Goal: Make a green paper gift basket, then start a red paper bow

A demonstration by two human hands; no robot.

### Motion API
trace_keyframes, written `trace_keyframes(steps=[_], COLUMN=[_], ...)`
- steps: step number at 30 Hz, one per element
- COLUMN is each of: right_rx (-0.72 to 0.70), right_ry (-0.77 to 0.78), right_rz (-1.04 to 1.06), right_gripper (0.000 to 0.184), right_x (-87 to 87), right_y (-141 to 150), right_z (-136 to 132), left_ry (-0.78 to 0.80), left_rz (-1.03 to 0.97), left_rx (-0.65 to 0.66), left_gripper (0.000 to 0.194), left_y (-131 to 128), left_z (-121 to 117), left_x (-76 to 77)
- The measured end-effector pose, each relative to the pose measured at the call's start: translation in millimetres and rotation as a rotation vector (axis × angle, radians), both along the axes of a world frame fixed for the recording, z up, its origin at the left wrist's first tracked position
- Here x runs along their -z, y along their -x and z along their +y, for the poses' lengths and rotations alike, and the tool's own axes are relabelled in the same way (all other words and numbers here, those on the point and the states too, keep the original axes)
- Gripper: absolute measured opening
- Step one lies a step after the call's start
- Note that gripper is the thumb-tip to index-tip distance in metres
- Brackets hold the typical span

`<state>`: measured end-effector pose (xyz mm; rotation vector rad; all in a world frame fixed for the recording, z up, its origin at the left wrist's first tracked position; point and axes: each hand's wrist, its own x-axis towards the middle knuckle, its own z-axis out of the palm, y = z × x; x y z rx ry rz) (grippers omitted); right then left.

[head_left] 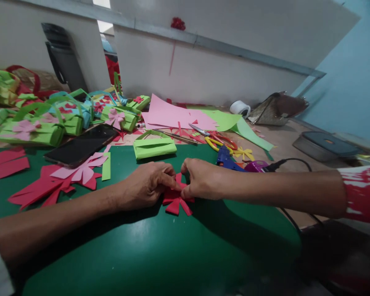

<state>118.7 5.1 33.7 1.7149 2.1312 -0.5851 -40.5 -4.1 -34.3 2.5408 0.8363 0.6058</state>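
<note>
A red paper flower (pixel 176 205) with several petals lies on the green board (pixel 148 250). My left hand (pixel 148 183) is closed at its left side, the fingertips pressed on its upper part. From the other side my right hand (pixel 203 179) pinches the flower near its middle, thumb and finger together. Both hands hide part of the petals. Just behind them stands a small green paper bag (pixel 155 149) with a handle. A blue glue gun (pixel 225 158) lies beyond my right wrist.
Cut red petals (pixel 40 187), a pink paper flower (pixel 82 168) and a phone (pixel 82 144) lie to the left. Behind are several decorated paper bags (pixel 33 130), pink paper sheets (pixel 175 115) and scissors (pixel 214 139). A lidded container (pixel 325 146) sits at right.
</note>
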Motion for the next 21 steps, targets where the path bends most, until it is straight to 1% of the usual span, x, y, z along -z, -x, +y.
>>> trace_keyframes(steps=[4, 7, 9, 11, 15, 18, 21], right_rx=[-0.03, -0.064, -0.087, -0.109, -0.153, -0.189, -0.23], right_ry=[-0.04, -0.06, -0.072, -0.09, -0.104, -0.116, -0.126], right_rz=[0.009, 0.013, 0.019, 0.025, 0.038, 0.044, 0.061], right_gripper=[0.057, 0.057, 0.057, 0.058, 0.064, 0.065, 0.066], right_x=[3.9, 5.1, 4.6, 3.8, 2.5, 2.0, 2.9], right_y=[-2.2, -4.7, -5.9, -6.8, -6.9, -5.5, -4.8], right_z=[0.4, 0.9, 0.7, 0.3, -1.0, -2.0, -2.0], left_ry=[0.009, -0.018, -0.036, -0.059, -0.097, -0.105, -0.108], left_rz=[-0.105, -0.159, -0.11, -0.052, 0.097, 0.17, 0.176], left_rx=[-0.009, -0.048, -0.073, -0.064, -0.05, -0.045, -0.032], left_gripper=[0.035, 0.031, 0.03, 0.032, 0.032, 0.028, 0.025], left_y=[0.0, 1.9, 5.0, 8.8, 13.8, 13.5, 11.6], left_z=[-0.9, -7.4, -16.6, -28.7, -50.9, -58.7, -60.3], left_x=[-1.1, -6.3, -10.7, -14.2, -15.5, -14.1, -13.6])
